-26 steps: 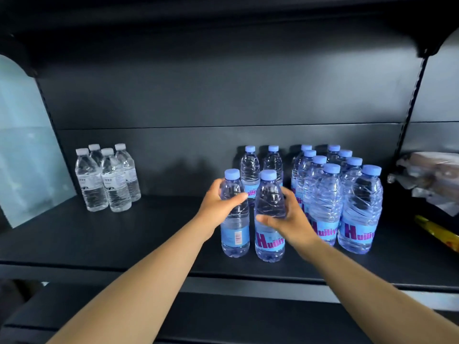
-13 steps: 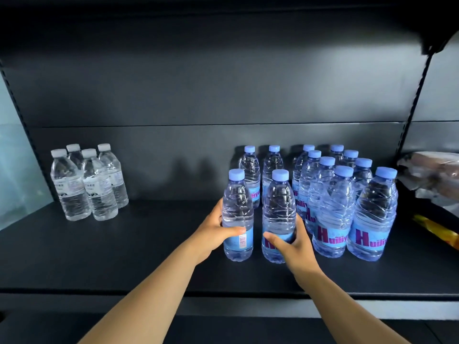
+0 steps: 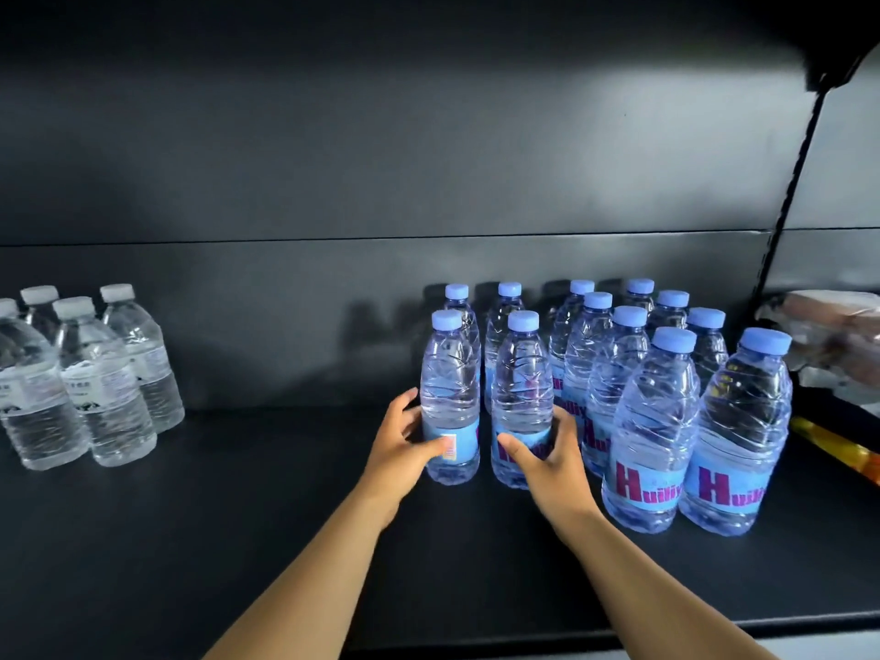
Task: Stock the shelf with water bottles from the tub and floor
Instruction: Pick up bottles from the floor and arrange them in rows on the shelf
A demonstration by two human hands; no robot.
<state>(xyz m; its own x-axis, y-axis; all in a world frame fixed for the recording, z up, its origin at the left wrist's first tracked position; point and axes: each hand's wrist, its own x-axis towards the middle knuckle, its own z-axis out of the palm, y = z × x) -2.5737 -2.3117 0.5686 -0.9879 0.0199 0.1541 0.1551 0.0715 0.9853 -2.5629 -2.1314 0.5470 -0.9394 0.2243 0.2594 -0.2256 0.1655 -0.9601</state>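
Head view: left hand (image 3: 405, 450) curled round one blue-capped bottle (image 3: 451, 402), right hand (image 3: 547, 457) round its neighbour (image 3: 523, 397), both upright on the shelf (image 3: 285, 540) beside the stocked rows (image 3: 666, 397). Well along, judging by those rows; tub and floor unseen, remainder unknown.

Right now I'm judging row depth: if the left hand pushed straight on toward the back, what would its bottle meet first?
Probably the blue-capped bottle standing right behind the bottle that the left hand holds; the gap between them is hard to judge.
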